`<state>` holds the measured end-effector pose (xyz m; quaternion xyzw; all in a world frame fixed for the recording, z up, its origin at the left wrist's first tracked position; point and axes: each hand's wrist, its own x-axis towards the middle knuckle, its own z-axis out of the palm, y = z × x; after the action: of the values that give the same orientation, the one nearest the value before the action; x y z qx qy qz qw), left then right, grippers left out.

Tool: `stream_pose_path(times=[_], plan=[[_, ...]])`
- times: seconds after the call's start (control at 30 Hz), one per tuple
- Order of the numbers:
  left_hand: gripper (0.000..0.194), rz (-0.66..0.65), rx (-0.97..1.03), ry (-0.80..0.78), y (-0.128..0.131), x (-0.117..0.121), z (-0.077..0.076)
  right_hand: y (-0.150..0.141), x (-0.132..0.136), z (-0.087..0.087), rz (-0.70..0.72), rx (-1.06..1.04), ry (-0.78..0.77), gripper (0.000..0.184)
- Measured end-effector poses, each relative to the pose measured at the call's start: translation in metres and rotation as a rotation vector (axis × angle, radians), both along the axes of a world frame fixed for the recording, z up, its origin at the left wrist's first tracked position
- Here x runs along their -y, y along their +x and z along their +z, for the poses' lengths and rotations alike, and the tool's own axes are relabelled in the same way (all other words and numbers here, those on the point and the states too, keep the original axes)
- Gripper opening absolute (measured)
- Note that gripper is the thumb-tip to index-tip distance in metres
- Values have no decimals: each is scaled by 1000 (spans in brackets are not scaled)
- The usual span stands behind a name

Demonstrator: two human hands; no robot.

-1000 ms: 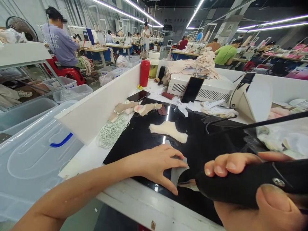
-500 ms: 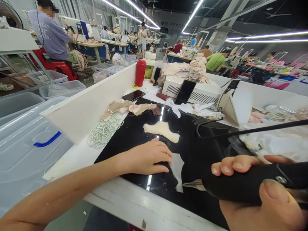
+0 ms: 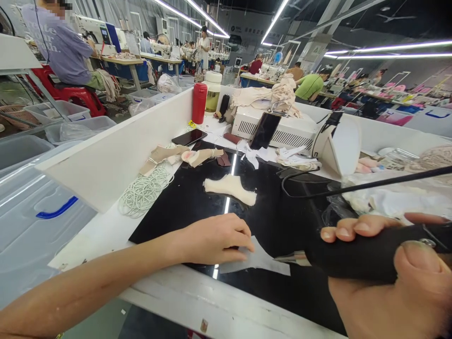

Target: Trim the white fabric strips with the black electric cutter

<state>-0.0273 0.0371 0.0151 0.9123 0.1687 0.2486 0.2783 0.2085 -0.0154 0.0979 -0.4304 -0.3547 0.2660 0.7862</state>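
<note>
My left hand (image 3: 215, 238) lies palm-down on the glossy black work surface (image 3: 197, 200), fingers curled onto the left end of a thin pale fabric piece (image 3: 261, 261). My right hand (image 3: 395, 282) is wrapped round a black-handled tool (image 3: 367, 254) with a cord; its metal tip (image 3: 291, 257) touches the right edge of that fabric piece. A cream fabric piece (image 3: 230, 188) lies farther back on the black surface.
A white partition (image 3: 116, 150) borders the left, with a coil of white elastic cord (image 3: 143, 193) beside it. Farther back are a phone (image 3: 189, 137), a red bottle (image 3: 199, 103), a white machine (image 3: 278, 129) and a lamp (image 3: 339, 143). People sit at sewing stations behind.
The pale fabric piece has turned from upright to lying crosswise under my left fingers. My left hand pulled back slightly toward the table edge. The tool stays at the piece's edge.
</note>
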Motion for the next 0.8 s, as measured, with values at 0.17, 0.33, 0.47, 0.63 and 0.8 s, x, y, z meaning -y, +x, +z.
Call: stream_pose_path(times=[0.17, 0.33, 0.47, 0.63, 0.8], plan=[[21, -25, -15, -62, -3, -2, 1, -29, 2, 4, 54, -25, 6, 48], [25, -24, -23, -117, -4, -2, 3, -40, 5, 0, 129, 1, 60, 47], [24, -14, -40, -150, -3, -1, 4, -36, 10, -1, 159, 26, 54, 52], [25, -13, -49, -138, -4, 0, 5, -36, 15, 0, 146, 9, 58, 54], [24, -9, -51, -143, -4, -1, 4, -37, 17, -4, 154, 19, 52, 49]])
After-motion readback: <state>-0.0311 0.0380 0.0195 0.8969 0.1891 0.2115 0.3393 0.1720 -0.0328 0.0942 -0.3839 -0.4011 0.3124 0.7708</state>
